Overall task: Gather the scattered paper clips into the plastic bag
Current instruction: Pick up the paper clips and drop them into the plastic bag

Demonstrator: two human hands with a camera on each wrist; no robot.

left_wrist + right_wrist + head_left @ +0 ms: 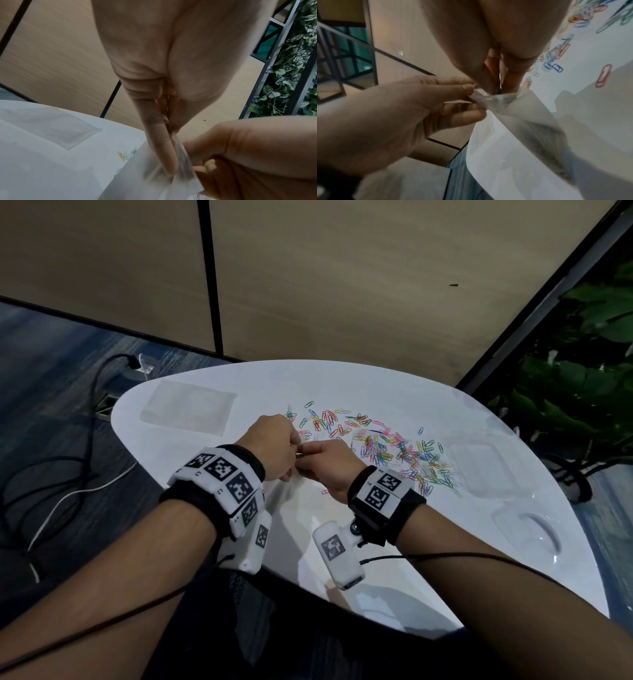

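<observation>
Several coloured paper clips [394, 446] lie scattered across the middle of the white table [376, 546]. Both hands meet just left of the pile, above the table. My left hand [279, 445] and right hand [325, 462] each pinch the top edge of a clear plastic bag [291, 486], which hangs down between them. In the left wrist view the left fingers [161, 148] press the bag [154, 182] mouth, with the right hand [248, 155] beside them. The right wrist view shows the right hand [501, 86] and left hand [402, 115] on the crumpled bag [513, 128] rim, with clips [556, 54] beyond.
More clear bags [188, 412] lie flat at the table's far left. Clear plastic trays [486, 470] and a lid [527, 529] sit at the right. Cables [68, 474] run over the floor on the left, and a plant [582, 371] stands at the right.
</observation>
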